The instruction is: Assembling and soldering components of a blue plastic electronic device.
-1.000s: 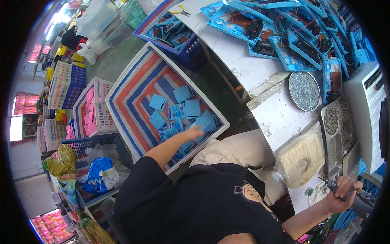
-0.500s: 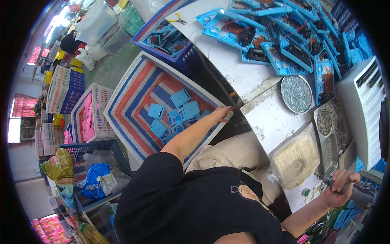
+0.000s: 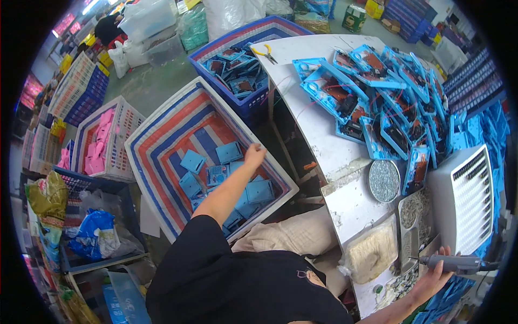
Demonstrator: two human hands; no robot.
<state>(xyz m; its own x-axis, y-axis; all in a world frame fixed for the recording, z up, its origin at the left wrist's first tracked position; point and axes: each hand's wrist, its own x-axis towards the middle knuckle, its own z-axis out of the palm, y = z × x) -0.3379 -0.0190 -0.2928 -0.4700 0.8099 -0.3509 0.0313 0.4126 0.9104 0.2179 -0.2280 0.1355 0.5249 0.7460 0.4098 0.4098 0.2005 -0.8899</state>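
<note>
head view: left hand [image 3: 254, 155] over striped bin [image 3: 162, 129], grip unclear, contents hidden. right hand [image 3: 434, 275] clasps grey electric screwdriver [image 3: 453, 263], long axis left-right, tip hidden.

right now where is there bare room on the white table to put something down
Bare white table runs along its near edge, between the yellow pliers and the round metal dish. Beyond that, blue parts crowd it.

Two hands [image 3: 253, 155], one grey power screwdriver [image 3: 453, 263], one yellow-handled pliers [image 3: 264, 53], one round tin [image 3: 383, 181].
</note>
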